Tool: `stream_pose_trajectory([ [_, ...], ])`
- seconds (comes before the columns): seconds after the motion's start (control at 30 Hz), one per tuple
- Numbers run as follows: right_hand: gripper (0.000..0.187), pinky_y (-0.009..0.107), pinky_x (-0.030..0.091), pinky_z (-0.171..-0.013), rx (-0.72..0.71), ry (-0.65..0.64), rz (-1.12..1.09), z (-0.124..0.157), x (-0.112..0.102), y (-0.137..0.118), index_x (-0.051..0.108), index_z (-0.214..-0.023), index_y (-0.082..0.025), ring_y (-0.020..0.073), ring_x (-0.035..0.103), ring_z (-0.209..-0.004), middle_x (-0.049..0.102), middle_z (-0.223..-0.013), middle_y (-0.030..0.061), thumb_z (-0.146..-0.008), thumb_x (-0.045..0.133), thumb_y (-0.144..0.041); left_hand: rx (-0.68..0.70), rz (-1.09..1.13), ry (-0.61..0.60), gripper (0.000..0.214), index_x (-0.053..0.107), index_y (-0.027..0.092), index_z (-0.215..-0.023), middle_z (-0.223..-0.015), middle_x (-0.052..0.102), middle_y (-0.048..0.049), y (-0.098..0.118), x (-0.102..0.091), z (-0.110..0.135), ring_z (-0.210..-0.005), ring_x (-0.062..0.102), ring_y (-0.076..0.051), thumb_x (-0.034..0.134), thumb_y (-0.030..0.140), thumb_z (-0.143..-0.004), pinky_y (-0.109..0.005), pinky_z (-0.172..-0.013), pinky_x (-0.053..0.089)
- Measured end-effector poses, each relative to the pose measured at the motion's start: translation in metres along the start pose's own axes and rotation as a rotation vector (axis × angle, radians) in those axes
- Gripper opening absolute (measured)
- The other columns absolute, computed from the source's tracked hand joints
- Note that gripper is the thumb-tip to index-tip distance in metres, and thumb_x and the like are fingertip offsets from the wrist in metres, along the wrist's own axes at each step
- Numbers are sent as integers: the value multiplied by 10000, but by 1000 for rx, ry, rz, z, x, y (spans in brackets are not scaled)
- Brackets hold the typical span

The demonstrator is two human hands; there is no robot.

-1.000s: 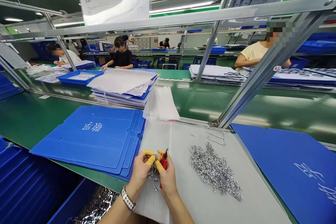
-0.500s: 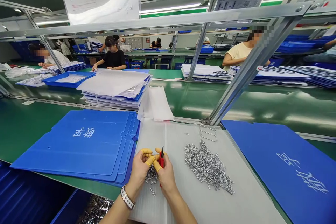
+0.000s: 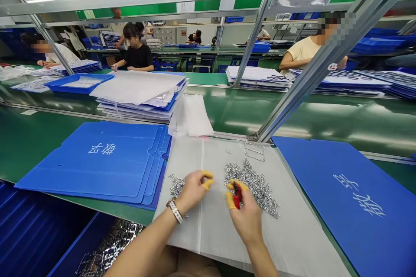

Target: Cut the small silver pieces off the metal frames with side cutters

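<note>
My left hand [image 3: 192, 188], with yellow finger cots and a wristwatch, hovers over the white sheet [image 3: 227, 233] with its fingers curled together; whether it holds anything I cannot make out. A small heap of metal parts [image 3: 177, 184] lies just left of it. My right hand [image 3: 244, 214], also with yellow finger cots, grips a small red-handled cutter [image 3: 237, 194] at the near edge of the large pile of small silver metal parts [image 3: 256, 184]. A thin metal frame [image 3: 254, 151] lies beyond that pile.
Stacked blue corrugated boards [image 3: 104, 162] lie on the left and one blue board [image 3: 351, 199] on the right. A slanted metal strut [image 3: 312, 73] rises behind the sheet. White sheets [image 3: 191, 119] and trays [image 3: 143, 99] sit further back. Other people work across the green conveyor [image 3: 325, 121].
My hands have parted: the left moved left and up, the right moved right with the cutter toward the big pile. The small cluster of parts now lies on the sheet at the left.
</note>
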State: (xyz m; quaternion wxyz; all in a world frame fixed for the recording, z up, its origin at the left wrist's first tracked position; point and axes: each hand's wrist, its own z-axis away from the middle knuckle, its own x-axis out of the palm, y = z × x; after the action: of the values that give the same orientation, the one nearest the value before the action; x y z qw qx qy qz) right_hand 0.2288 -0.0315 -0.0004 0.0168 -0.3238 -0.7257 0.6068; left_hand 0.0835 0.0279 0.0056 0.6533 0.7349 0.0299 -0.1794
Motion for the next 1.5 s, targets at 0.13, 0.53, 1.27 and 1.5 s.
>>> stream_pose_trajectory([
  [0.13,283,350,456,-791,-240,-328,234,-1,24,-6,569,-1034,-208,212,589,-893,643,-975,73,-768,473,-189,7,-207,76,206,682,180,-912,-850,677,-53,-15,-51,-4,-720,562,-163,530,190,-772,-290,-679,429],
  [0.53,268,305,377,-710,-361,-599,635,-5,66,-10,558,-1030,-207,215,567,-841,650,-920,65,-779,496,-139,143,-698,-72,217,677,214,-859,-842,642,-56,-21,-74,8,-898,516,-213,523,86,-774,-347,-782,340],
  [1.27,541,294,375,-760,-544,-792,488,-21,32,3,519,-1135,-230,193,521,-869,618,-925,28,-658,452,15,351,-1020,-292,175,645,166,-698,-762,598,-92,-1,-72,-3,-854,498,-259,677,335,-725,-428,-790,277],
  [1.5,444,303,382,-781,-513,-833,502,-27,32,-4,552,-1100,-211,202,543,-891,634,-950,46,-705,469,-24,279,-892,-203,113,629,150,-651,-727,602,-105,-5,-64,-5,-815,528,-261,606,211,-743,-457,-797,284],
])
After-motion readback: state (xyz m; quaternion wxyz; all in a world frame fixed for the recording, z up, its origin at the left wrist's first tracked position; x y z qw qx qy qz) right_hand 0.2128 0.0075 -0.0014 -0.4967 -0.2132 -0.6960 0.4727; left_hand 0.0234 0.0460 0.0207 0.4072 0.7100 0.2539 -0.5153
